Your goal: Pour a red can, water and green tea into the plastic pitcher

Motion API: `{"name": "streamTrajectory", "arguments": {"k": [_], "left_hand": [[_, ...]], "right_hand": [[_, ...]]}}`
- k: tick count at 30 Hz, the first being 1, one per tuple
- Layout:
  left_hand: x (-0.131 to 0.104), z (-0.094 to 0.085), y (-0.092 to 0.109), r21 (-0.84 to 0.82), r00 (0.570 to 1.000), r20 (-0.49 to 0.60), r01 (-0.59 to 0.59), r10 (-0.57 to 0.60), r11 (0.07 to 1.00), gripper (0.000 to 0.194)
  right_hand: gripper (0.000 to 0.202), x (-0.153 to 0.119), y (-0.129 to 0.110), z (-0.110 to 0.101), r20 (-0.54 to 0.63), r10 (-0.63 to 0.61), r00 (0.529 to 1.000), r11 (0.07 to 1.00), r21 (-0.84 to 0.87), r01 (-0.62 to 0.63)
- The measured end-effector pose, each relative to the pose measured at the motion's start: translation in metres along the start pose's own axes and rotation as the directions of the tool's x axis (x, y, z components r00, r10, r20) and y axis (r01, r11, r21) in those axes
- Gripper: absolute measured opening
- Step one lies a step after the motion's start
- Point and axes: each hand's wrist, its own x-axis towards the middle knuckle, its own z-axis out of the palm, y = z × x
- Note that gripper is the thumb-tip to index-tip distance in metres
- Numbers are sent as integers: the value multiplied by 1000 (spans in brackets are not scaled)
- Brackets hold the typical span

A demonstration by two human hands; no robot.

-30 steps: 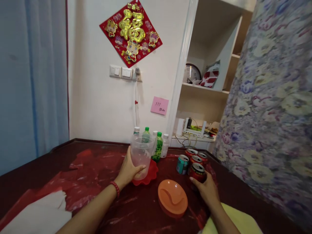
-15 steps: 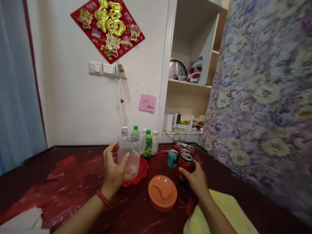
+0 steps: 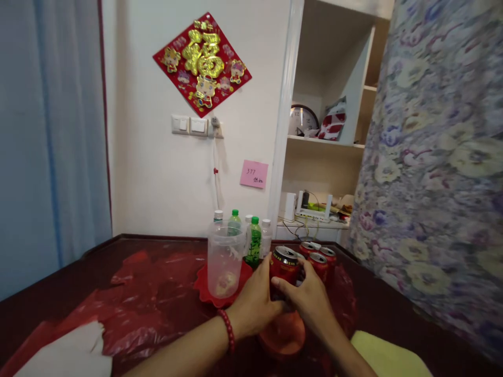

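Cupping a smooth, cylindrical metal can (image 3: pixel 284 272), left hand (image 3: pixel 257 301) faces right hand (image 3: pixel 309 294).

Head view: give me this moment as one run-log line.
left hand: holding can | right hand: holding same can | tub: on red tray | dish: partly hidden by hands

The foremost can (image 3: pixel 284 269) is right of the container (image 3: pixel 225 259).
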Motion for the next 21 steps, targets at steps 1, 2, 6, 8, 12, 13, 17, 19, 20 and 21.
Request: {"name": "streamTrajectory", "arguments": {"k": [1, 2, 6, 8, 12, 13, 17, 19, 20, 21], "left_hand": [[-2, 1, -1, -93, 1000, -3, -7, 6, 996, 86], [-4, 1, -1, -183, 1000, -8, -6, 5, 983, 84], [-11, -14, -2, -296, 998, -60, 6, -24, 955, 79], [-13, -30, -1, -295, 996, -84, -4, -22, 955, 81], [-15, -79, 5, -235, 990, -120, 47, -77, 971, 92], [-15, -93, 7, -194, 985, -138, 75, -103, 978, 93], [-14, -148, 14, -97, 970, -156, 172, -186, 980, 80], [-12, -170, 18, -93, 967, -152, 193, -205, 977, 75], [-11, -180, 19, -85, 965, -156, 199, -211, 976, 74], [-10, -189, 21, -74, 962, -159, 212, -221, 975, 73]], "right_hand": [[76, -2, -4, 4, 17, -7, 1000, 1000, 22, 6], [75, -4, -7, 8, 37, -18, 999, 999, 48, 16], [66, -8, -20, 17, 171, -115, 979, 975, 206, 78], [61, -4, -25, 19, 216, -158, 964, 958, 268, 97], [61, 16, -23, 22, 192, -167, 967, 958, 262, 113], [61, 21, -20, 22, 179, -158, 971, 964, 241, 113], [59, 34, 4, 18, 89, -115, 989, 985, 136, 102], [60, 35, 20, 15, 36, -78, 996, 993, 87, 75], [61, 34, 27, 13, 21, -59, 998, 996, 70, 57], [62, 34, 34, 11, 14, -42, 999, 998, 57, 41]]}}
